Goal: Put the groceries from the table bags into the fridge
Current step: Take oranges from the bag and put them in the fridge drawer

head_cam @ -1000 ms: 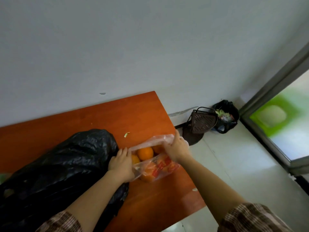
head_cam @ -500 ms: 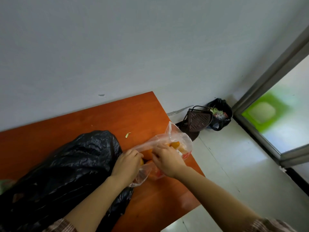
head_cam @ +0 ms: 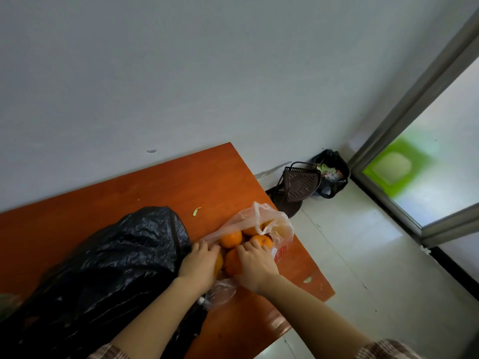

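Observation:
A clear plastic bag (head_cam: pixel 269 218) with red print lies open on the orange-brown table (head_cam: pixel 166 182), holding several oranges (head_cam: pixel 230 238). My left hand (head_cam: pixel 199 263) rests on the bag's left side, its fingers curled over an orange at the opening. My right hand (head_cam: pixel 255 263) covers another orange in the bag, fingers wrapped on it. A large black plastic bag (head_cam: pixel 103 268) lies to the left of the oranges, touching my left wrist. The fridge is out of sight.
A white wall runs behind the table. On the tiled floor to the right stand a brown perforated dustpan (head_cam: pixel 300 182) and a black-lined bin (head_cam: pixel 333 173) with scraps. A metal door frame (head_cam: pixel 404 125) is at far right. Small green scraps (head_cam: pixel 196 211) lie on the table.
The clear bag has been pulled open, and the oranges now show. Both hands have moved from its rim down onto the fruit.

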`<state>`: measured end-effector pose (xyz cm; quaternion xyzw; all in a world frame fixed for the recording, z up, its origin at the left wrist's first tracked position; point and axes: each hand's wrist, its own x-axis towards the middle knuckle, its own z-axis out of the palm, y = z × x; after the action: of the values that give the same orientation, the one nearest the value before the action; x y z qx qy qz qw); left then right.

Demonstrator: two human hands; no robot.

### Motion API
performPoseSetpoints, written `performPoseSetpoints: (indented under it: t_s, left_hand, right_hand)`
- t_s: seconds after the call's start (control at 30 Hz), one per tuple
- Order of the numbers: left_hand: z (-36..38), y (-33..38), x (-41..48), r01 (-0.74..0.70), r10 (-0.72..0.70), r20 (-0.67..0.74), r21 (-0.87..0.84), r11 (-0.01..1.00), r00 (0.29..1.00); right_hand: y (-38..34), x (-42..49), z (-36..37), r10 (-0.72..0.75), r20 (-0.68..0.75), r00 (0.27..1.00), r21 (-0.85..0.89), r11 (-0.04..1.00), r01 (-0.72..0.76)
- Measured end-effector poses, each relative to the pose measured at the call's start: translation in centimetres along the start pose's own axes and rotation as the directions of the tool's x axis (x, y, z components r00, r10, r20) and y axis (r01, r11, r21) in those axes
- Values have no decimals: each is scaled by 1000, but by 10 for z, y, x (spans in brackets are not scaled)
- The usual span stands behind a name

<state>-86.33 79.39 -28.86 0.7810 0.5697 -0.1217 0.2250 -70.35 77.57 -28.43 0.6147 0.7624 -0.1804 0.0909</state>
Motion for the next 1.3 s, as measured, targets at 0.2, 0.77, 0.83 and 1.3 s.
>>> performPoseSetpoints:
  t_s: [0.2,0.77,0.83,1.3]
  left_hand:
    - [4,1,7,3,-4,16,105,994,1000]
    - [-76,35,-28,-141,0,-253,-537,832,967]
    - [-94,63,-32,-236,69,-308,-546,804,949]
    - [-86,413,-131,-757,631,-418,-370,538,653]
  right_hand:
    - [-14,0,6,93,-15,996,-26,995,-94]
    - [21,-78,-67,285,-304,909,654,756,-19]
    - [37,-100,-82,364,-346,865,668,743,-45]
    - [203,-433,-128,714,-583,387,691,686,-226]
